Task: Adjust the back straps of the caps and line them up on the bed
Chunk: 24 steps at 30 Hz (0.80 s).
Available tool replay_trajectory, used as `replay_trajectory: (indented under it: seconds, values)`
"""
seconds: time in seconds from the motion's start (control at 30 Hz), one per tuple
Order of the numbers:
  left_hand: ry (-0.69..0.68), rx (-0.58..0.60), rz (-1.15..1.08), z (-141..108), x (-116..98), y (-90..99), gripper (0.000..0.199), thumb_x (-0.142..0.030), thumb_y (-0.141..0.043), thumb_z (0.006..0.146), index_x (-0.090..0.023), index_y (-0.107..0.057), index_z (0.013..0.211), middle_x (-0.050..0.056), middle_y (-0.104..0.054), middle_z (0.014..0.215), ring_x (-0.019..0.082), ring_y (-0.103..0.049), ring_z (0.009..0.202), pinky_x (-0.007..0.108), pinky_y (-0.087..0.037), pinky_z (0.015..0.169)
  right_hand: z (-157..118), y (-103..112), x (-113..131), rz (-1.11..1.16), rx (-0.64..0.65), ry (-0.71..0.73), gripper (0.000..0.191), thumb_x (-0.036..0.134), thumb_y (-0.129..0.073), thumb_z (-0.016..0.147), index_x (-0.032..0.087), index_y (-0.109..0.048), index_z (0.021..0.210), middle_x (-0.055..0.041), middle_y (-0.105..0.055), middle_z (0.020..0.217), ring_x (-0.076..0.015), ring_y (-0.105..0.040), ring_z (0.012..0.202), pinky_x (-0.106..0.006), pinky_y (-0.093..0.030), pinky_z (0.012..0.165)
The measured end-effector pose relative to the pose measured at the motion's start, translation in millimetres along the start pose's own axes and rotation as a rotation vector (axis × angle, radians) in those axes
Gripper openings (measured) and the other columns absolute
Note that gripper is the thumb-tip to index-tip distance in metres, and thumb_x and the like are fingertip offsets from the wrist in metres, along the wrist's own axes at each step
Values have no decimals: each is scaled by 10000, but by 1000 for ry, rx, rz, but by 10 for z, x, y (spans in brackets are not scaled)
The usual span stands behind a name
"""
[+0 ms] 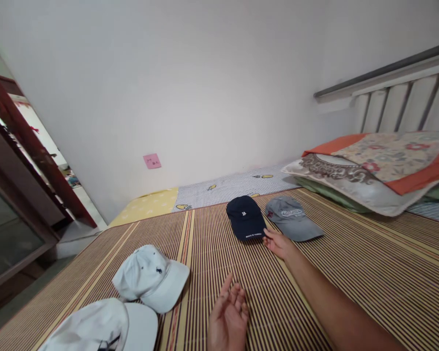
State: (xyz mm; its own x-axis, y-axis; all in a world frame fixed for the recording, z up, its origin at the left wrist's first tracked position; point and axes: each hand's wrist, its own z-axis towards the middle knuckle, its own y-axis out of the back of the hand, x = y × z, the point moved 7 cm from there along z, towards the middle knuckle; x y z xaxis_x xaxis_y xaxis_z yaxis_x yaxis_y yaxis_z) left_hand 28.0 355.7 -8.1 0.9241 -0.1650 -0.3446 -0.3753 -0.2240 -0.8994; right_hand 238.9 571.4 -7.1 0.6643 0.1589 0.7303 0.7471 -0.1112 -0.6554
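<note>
My right hand (pixel 276 243) pinches the brim edge of a navy baseball cap (pixel 244 214), which has a small white logo on its front and white lettering along the brim. Beside it on the right lies a grey baseball cap (pixel 291 218) with light lettering. My left hand (pixel 229 314) is held palm up over the mat, fingers loosely curled and apart, with nothing in it. To its left rests a white baseball cap (pixel 149 277) with a small dark emblem. Nearer to me, a second white cap (pixel 102 324) with a dark print is partly cut off by the frame.
A striped bamboo mat (pixel 201 243) covers the bed. Pillows (pixel 336 175) under an orange floral cover (pixel 391 151) stand at the right, by a white headboard (pixel 402 105). A white wall (pixel 219 97) with a pink note (pixel 152 161) rises behind. A doorway (pixel 69 170) opens at left.
</note>
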Motion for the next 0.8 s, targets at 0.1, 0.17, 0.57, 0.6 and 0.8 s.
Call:
replay_trajectory:
  seconds: [0.1,0.17,0.57,0.6,0.8]
  values:
    - [13,5,9,-5,-3,7,709,-163,-542,982,-261,-270,1629,124,-790,1070,231,-768,989,311,-595,837,-4,49,-10,-8,-8,-4,200,19,-754,789,205,-681,789,4,-697,742,-83,-583,541,-158,-513,474]
    - [21,29,13,10,-3,30,677,-177,-529,984,-284,-311,1616,125,-787,1093,233,-766,1011,319,-594,859,2,95,-15,-14,-24,-5,207,26,-767,791,197,-653,770,20,-668,703,-80,-576,529,-158,-503,470]
    - [20,-12,19,6,5,17,772,-130,-563,968,-266,-213,1643,112,-786,1040,218,-766,951,295,-584,817,-56,312,-75,-57,-127,-16,35,155,-668,971,131,-644,964,45,-643,754,-76,-606,562,-180,-527,494]
    - [27,-13,17,7,7,15,771,-129,-561,969,-269,-214,1642,110,-785,1036,216,-765,950,291,-580,816,-72,316,-71,-67,-133,-15,50,144,-681,957,132,-645,990,44,-651,745,-79,-614,552,-179,-528,484]
    - [52,11,0,30,14,22,752,-125,-535,977,-268,-215,1643,117,-787,1039,216,-767,938,291,-569,812,-172,341,-45,-124,-150,12,502,20,-830,730,172,-634,1167,8,-702,624,-145,-677,495,-206,-566,456]
